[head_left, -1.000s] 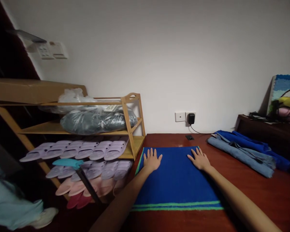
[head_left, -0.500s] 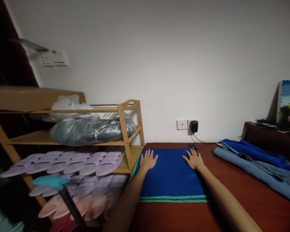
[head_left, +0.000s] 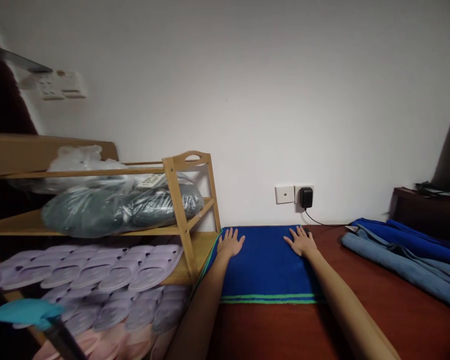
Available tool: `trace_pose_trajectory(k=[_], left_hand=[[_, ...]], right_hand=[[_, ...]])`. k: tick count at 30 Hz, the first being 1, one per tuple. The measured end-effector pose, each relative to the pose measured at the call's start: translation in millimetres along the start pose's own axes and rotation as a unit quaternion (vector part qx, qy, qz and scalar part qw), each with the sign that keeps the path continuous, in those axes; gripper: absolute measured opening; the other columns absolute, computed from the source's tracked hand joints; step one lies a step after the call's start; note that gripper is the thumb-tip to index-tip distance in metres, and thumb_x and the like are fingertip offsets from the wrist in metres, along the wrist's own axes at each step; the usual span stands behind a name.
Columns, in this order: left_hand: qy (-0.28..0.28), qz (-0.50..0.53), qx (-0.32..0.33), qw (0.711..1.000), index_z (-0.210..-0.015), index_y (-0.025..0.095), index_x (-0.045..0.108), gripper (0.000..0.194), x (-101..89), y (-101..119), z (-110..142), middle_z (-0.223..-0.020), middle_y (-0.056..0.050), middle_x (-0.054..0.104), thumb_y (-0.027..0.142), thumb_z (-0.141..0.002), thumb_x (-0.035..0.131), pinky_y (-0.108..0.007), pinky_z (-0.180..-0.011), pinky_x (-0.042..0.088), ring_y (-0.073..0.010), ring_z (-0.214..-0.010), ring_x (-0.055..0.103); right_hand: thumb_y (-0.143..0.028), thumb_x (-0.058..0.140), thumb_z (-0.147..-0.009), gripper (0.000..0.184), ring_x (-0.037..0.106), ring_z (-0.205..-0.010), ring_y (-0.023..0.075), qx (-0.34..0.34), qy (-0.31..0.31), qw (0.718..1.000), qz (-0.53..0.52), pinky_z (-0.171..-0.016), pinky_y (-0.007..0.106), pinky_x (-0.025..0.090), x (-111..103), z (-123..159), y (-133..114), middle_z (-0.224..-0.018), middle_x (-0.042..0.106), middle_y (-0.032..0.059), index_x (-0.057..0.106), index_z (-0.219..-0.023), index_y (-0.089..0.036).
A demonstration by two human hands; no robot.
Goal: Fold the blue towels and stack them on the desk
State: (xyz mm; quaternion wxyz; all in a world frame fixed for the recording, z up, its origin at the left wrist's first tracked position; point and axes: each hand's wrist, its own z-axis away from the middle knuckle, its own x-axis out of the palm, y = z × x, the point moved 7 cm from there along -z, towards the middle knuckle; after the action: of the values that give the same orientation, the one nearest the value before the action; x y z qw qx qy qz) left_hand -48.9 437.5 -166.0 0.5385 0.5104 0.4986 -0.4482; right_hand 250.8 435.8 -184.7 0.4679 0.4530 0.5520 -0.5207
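A dark blue towel [head_left: 262, 270] with green-edged borders is spread flat on the reddish-brown tabletop [head_left: 270, 330], its far edge close to the wall. My left hand [head_left: 230, 243] rests palm down on its far left part, fingers spread. On the far right part lies my right hand [head_left: 300, 242], also flat with the fingers apart. Neither hand grips the cloth. To the right of my right arm, a grey-blue towel [head_left: 401, 267] and a bright blue towel [head_left: 427, 240] lie in long folds.
A wooden rack [head_left: 182, 215] stands at the left, holding lilac slippers [head_left: 116, 270], plastic-wrapped goods [head_left: 123, 205] and a cardboard box [head_left: 41, 152]. A black plug adapter [head_left: 306, 198] sits in the wall socket, its cord running right. A dark ledge [head_left: 416, 205] is at the far right.
The camera has moved nearer and turned slightly, so the rack appears further left. Both hands and the towel have shifted toward the wall, covering the small dark item at the towel's far edge.
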Motion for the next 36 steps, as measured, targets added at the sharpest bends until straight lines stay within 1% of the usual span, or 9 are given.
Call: trace_pose_trajectory(k=[3,7,13,18,21,23,27,32,36], left_hand=[[0.011,-0.004,-0.001,1.0,-0.147,0.014,0.022,0.073,0.3,2,-5,-0.154,-0.009,0.014,0.058,-0.089,0.014,-0.049,-0.113,0.009,-0.0253,-0.141,0.009],[0.017,-0.019,0.004,1.0,-0.146,0.013,0.023,0.073,3.6,6,0,-0.153,-0.011,0.015,0.057,-0.089,0.013,-0.049,-0.113,0.008,-0.0256,-0.141,0.01],[0.03,-0.02,-0.014,0.999,-0.145,0.025,0.028,0.073,2.1,9,5,-0.154,-0.007,0.015,0.065,-0.086,0.017,-0.06,-0.109,0.003,-0.035,-0.14,0.005],[0.034,-0.002,-0.003,0.999,-0.145,0.026,0.029,0.074,-1.6,15,-3,-0.154,-0.007,0.017,0.067,-0.084,0.02,-0.058,-0.109,0.005,-0.0355,-0.14,0.006],[0.074,-0.041,0.011,0.996,-0.141,0.022,0.038,0.071,-8.4,22,-2,-0.153,-0.008,0.02,0.064,-0.085,0.022,-0.056,-0.11,-0.003,-0.0353,-0.14,0.006],[0.092,-0.064,0.019,0.994,-0.14,0.021,0.04,0.069,-11.0,28,2,-0.152,-0.009,0.022,0.061,-0.086,0.023,-0.056,-0.109,-0.003,-0.0353,-0.14,0.008],[0.03,-0.047,-0.019,0.998,-0.145,0.023,0.028,0.073,-1.3,29,11,-0.152,-0.013,0.022,0.064,-0.085,0.022,-0.06,-0.107,0.007,-0.0384,-0.138,0.013],[0.003,-0.018,0.009,1.0,-0.146,0.028,0.023,0.075,4.6,40,10,-0.153,-0.009,0.017,0.069,-0.083,0.021,-0.06,-0.108,0.006,-0.0391,-0.139,0.011],[-0.005,0.006,0.014,1.0,-0.147,0.028,0.021,0.078,5.7,35,-3,-0.154,-0.007,0.013,0.072,-0.082,0.019,-0.057,-0.109,0.005,-0.0361,-0.14,0.007]], right_hand=[[-0.068,0.01,-0.087,0.077,0.005,-0.141,0.0259,-0.001,0.007,1.0,0.006,-0.109,0.051,0.008,-1,-6,1,-0.154,0.011,0.0111,0.021,-0.147,-0.022],[-0.067,0.012,-0.087,0.076,0.005,-0.141,0.0257,-0.001,0.012,1.0,0.004,-0.108,0.052,0.007,1,-8,5,-0.154,0.013,0.0116,0.022,-0.147,-0.022],[-0.068,0.01,-0.087,0.076,0.002,-0.141,0.0237,0.007,0.015,1.0,0.004,-0.108,0.052,0.003,6,-8,15,-0.154,0.01,0.0103,0.019,-0.148,-0.024],[-0.068,0.008,-0.087,0.076,0.005,-0.141,0.0245,0.015,0.015,1.0,0.021,-0.108,0.052,0.008,1,-6,18,-0.154,0.012,0.0101,0.02,-0.147,-0.024],[-0.067,0.008,-0.087,0.075,0.006,-0.141,0.0243,0.011,0.014,1.0,0.026,-0.108,0.051,0.008,0,-6,18,-0.154,0.013,0.01,0.02,-0.147,-0.024],[-0.067,0.008,-0.088,0.074,0.005,-0.141,0.0244,0.017,0.019,0.999,0.031,-0.108,0.051,0.008,0,-7,20,-0.154,0.012,0.0105,0.019,-0.147,-0.024],[-0.068,0.01,-0.087,0.074,0.006,-0.141,0.0248,0.022,0.023,0.999,0.037,-0.107,0.051,0.008,3,-6,28,-0.154,0.012,0.0112,0.02,-0.147,-0.026],[-0.07,0.007,-0.086,0.077,0.005,-0.141,0.026,0.023,0.029,0.999,0.038,-0.107,0.051,0.007,5,-2,41,-0.154,0.011,0.0114,0.016,-0.148,-0.025],[-0.069,0.008,-0.087,0.076,0.006,-0.141,0.025,0.026,0.021,0.998,0.045,-0.108,0.05,0.008,1,2,42,-0.154,0.011,0.0115,0.016,-0.148,-0.025]])
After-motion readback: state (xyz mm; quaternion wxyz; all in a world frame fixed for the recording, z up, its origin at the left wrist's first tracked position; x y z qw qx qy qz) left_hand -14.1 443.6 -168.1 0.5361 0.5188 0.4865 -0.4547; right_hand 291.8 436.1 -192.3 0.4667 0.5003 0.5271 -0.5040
